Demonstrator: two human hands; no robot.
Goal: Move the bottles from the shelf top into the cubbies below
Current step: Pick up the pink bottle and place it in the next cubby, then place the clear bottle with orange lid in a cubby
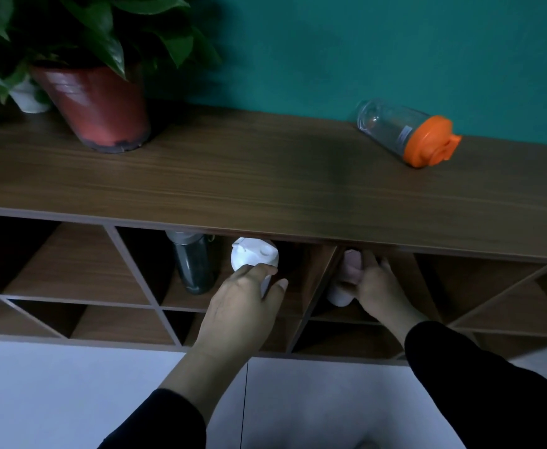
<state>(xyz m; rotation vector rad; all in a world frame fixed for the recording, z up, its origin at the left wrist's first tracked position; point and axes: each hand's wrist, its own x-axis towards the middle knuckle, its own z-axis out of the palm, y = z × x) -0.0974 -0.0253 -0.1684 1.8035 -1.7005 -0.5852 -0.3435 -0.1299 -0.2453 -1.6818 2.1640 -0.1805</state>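
A clear bottle with an orange lid point(405, 136) lies on its side on the wooden shelf top point(233, 176), at the right near the wall. In a middle cubby, my left hand point(246, 306) is wrapped around a white bottle point(254, 254), next to a dark bottle point(194, 264) that stands further left in the same cubby. In the cubby to the right, my right hand point(375, 283) grips a pale pink and white bottle point(346, 280), whose top is partly hidden under the shelf edge.
A red plant pot point(97, 108) with green leaves stands on the shelf top at the left, with a small white pot point(29, 98) behind it. Diagonal dividers point(136, 273) split the cubbies. The teal wall point(362, 43) backs the shelf; pale floor point(54, 393) lies below.
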